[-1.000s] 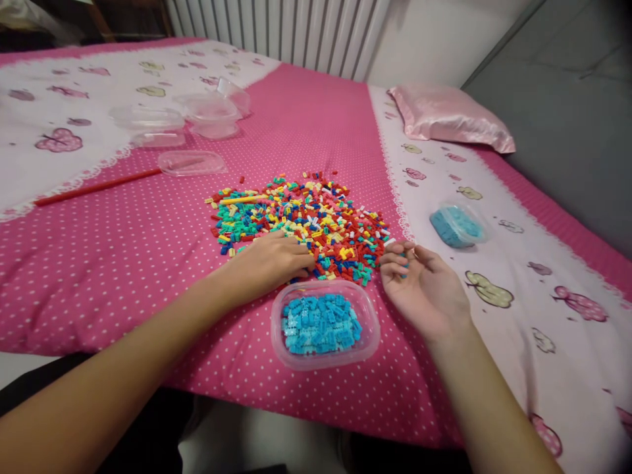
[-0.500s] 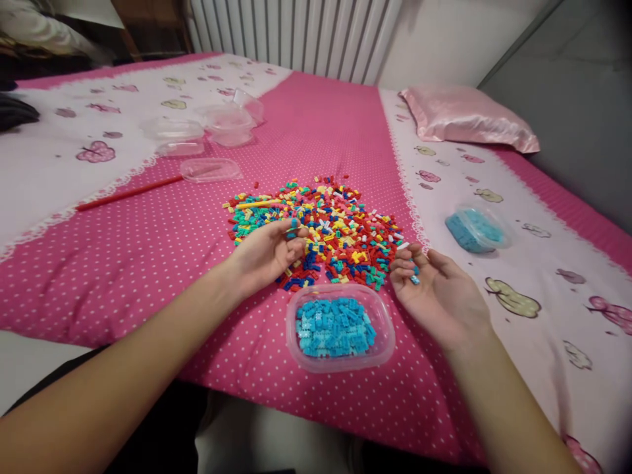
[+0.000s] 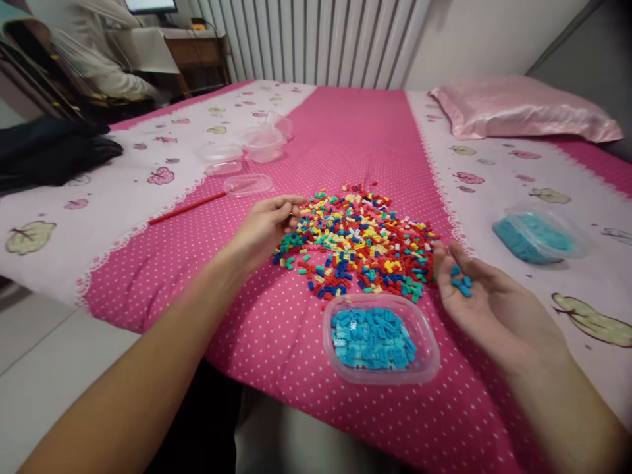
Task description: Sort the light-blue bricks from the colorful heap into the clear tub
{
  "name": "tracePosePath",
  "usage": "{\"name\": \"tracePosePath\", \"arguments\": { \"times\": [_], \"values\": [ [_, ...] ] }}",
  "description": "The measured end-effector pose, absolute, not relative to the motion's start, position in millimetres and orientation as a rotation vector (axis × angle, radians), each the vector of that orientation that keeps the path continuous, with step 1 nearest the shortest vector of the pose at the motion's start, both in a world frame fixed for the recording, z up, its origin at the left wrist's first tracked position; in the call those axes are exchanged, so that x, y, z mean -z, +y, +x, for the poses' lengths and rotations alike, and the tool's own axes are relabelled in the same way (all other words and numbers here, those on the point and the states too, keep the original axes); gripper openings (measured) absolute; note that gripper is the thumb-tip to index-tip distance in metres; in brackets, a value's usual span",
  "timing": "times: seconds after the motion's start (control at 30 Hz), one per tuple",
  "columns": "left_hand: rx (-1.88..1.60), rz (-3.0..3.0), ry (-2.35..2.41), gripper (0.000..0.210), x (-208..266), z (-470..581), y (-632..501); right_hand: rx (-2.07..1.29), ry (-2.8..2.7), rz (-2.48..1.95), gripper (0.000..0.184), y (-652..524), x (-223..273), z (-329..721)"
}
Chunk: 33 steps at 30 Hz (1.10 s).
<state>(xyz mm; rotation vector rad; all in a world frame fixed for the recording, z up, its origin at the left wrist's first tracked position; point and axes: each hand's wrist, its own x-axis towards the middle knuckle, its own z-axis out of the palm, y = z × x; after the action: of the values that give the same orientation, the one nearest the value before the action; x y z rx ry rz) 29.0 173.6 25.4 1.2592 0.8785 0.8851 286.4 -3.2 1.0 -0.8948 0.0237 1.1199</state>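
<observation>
Over the left edge of a heap of small multicoloured building bricks [image 3: 365,230], my left hand [image 3: 269,230] is closed with thumb and fingertips together; what is between them, if anything, I cannot make out. My right hand [image 3: 494,306], palm up at the heap's right side, has its fingers curled around several blue bricks [image 3: 461,282]. Between my forearms, a clear plastic box [image 3: 428,342] stands on the bed in front of the heap. Blue bricks [image 3: 372,339] in darker and lighter shades lie inside it.
Another clear box of blue bricks [image 3: 536,236] stands at the right. Further back left are clear containers [image 3: 264,143], a clear lid [image 3: 248,185] and a red stick [image 3: 187,207]. A pink pillow [image 3: 523,108] and black cloth [image 3: 54,151] lie on the bed. A person [image 3: 93,52] sits behind.
My view has swung left, showing more of the seated person and the desk. My left hand has shifted to the heap's left edge. My right palm shows more blue bricks; a white one there has gone from sight.
</observation>
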Motion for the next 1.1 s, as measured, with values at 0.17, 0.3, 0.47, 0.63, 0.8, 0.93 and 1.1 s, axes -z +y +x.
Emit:
{"name": "tracePosePath", "arguments": {
  "times": [0.17,0.3,0.47,0.63,0.8,0.93,1.1],
  "values": [
    [-0.707,2.114,1.242,0.035,-12.1,5.7,187.0,-1.218,0.058,-0.766,0.025,-6.3,-3.0,281.6],
    [-0.71,2.261,1.411,0.035,-16.6,0.7,187.8,-1.164,-0.134,-1.017,0.027,-9.3,-10.1,274.1],
    [-0.53,2.376,1.568,0.037,-33.7,-12.1,181.2,-0.664,-0.755,-1.673,0.02,-8.5,0.7,278.9],
    [-0.181,2.497,1.522,0.042,-33.4,-25.8,170.1,-0.404,-1.167,-1.953,0.028,-9.1,21.1,292.5],
    [-0.318,2.466,1.858,0.034,-28.2,-24.1,181.1,-0.382,-1.228,-2.038,0.037,-11.7,28.0,300.9],
    [-0.294,2.478,1.842,0.032,-21.3,-13.3,186.2,-0.46,-1.259,-2.116,0.054,-10.7,28.9,301.9],
    [-0.249,2.468,1.852,0.026,-18.3,-9.4,182.2,-0.51,-1.306,-2.161,0.068,-10.5,25.6,299.8]
  ]
}}
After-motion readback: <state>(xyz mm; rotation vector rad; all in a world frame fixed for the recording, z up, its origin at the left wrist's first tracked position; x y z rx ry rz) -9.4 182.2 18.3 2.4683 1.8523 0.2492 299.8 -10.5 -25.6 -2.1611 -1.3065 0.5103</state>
